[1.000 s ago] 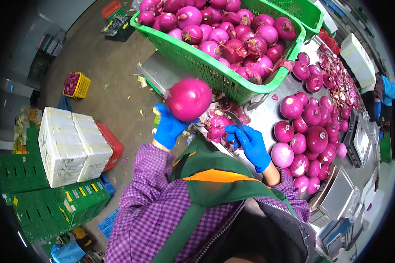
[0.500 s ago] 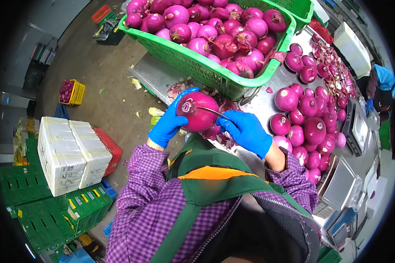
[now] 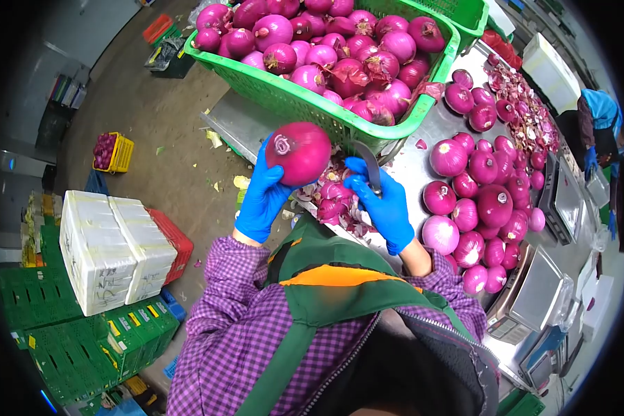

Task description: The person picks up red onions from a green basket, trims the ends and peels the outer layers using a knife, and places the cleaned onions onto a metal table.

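Floor (image 3: 166,118): bare grey concrete, littered with peel scraps. Counter (image 3: 414,166): stainless steel. White foam boxes (image 3: 111,246): 2, side by side, against a red crate (image 3: 175,239). Green crates (image 3: 69,333): stacked beside them. Yellow crate (image 3: 127,157): on the floor, well apart. Weighing scale (image 3: 534,298): at the counter's end.

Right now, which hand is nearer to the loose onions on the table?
Right. The right hand, holding a knife, is beside the loose onions; the left hand holds one onion farther left.
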### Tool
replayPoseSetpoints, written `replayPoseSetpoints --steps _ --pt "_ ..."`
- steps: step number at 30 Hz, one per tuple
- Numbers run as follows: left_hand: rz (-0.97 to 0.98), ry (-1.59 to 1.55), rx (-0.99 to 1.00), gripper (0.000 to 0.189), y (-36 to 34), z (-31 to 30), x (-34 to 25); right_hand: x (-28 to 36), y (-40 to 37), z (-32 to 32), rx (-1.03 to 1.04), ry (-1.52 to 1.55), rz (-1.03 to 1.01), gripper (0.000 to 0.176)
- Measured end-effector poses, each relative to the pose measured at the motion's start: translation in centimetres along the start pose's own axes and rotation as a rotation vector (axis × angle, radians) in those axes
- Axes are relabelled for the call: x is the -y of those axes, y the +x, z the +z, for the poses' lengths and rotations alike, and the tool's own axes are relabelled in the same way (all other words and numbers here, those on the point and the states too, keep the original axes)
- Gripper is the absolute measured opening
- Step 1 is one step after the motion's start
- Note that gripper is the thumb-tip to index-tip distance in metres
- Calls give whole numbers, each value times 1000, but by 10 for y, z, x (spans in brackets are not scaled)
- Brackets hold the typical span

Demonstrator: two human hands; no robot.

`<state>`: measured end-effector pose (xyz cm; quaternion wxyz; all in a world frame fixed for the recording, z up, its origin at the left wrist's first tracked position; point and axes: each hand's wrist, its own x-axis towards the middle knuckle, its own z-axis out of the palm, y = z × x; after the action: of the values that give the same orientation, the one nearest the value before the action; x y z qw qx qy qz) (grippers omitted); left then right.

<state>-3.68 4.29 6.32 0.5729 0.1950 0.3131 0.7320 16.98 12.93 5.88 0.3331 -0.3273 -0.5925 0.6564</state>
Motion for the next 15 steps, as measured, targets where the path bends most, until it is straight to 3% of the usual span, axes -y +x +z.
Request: replayPoseSetpoints --steps 1,3,8,15 --pt "51 64 -23 80 -2 3 1 5 6 8 -1 1 -3 36" --pt "106 132 -39 86 -6 13 0 14 17 21 8 46 -213 37" --pt "166 339 -89 97 -16 27 -4 30 25 31 -18 -188 -242 38" --pt "243 532 -124 97 -27 23 0 36 24 31 34 -394 -304 36"
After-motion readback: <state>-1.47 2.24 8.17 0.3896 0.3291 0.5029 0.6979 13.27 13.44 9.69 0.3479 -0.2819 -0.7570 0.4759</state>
